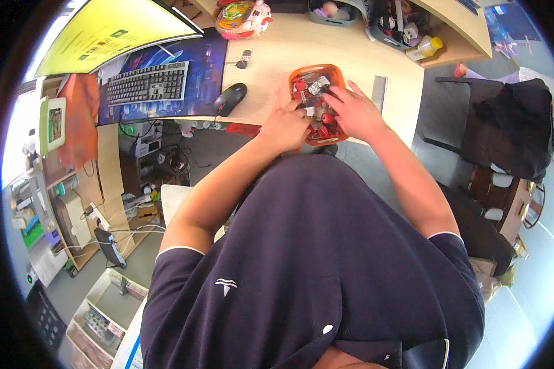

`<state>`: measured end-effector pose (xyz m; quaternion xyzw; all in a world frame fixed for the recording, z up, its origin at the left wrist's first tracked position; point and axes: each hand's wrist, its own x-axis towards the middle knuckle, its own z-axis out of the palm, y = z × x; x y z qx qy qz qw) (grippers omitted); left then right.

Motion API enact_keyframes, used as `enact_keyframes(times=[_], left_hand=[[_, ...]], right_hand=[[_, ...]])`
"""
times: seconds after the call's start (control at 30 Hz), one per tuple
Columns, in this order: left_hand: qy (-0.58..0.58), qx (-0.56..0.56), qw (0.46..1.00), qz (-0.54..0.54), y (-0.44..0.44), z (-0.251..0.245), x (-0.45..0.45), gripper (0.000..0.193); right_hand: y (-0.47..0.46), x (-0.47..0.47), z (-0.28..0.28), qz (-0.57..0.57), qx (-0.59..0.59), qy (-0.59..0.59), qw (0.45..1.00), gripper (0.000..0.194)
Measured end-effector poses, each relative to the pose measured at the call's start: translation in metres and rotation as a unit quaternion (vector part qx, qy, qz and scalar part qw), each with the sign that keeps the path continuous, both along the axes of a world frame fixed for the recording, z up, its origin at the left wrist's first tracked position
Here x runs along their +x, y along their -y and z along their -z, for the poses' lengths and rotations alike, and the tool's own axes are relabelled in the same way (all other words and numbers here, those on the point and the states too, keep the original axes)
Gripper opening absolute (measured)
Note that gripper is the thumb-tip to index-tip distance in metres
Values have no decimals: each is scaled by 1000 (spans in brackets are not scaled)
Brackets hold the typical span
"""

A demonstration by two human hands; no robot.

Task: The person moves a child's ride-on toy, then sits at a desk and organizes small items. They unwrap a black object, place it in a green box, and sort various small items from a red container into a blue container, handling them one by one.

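Observation:
An orange plastic basket (338, 72) stands at the front edge of the wooden desk, filled with small mixed items, several of them red. My left hand (287, 125) reaches over the basket's left side, its fingertips down among the contents beside a small white piece (310, 111). From the right, my right hand (356, 113) dips its fingers into the basket near a white tag-like piece (319, 86) that bears print. A round red item (327, 118) lies between the hands. Whether either hand grips anything is hidden by the fingers and the clutter.
A metal comb (379, 93) lies right of the basket. To the left are a black mouse (231, 99), a small key-like item (243, 60) and a keyboard (147, 85) below a monitor (120, 32). Bins (334, 20) and a yellow-capped bottle (424, 48) line the back.

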<state>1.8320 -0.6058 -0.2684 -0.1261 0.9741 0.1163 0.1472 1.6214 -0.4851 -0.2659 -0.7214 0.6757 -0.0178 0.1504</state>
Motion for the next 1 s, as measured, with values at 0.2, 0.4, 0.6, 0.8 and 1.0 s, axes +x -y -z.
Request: enact_keyframes(times=[0.2,0.4,0.6,0.8,1.0], left_hand=[[-50,1,999,-9,1,5,1,31],[-48,20,999,-5,1,9,13,31],[-121,49,991,-4,-3,18,25,27],[-174,103,979,17,1,28,27,24],[-204,85,975,33,1,29,37,22]], right_hand=[[38,31,13,15,60,-122,991,46],[38,19,0,-4,138,-25,990,33],[26,8,-5,-47,148,43,987,53],[50,24,8,-127,161,48,978,69],[40,9,11,-122,77,-58,988,60]])
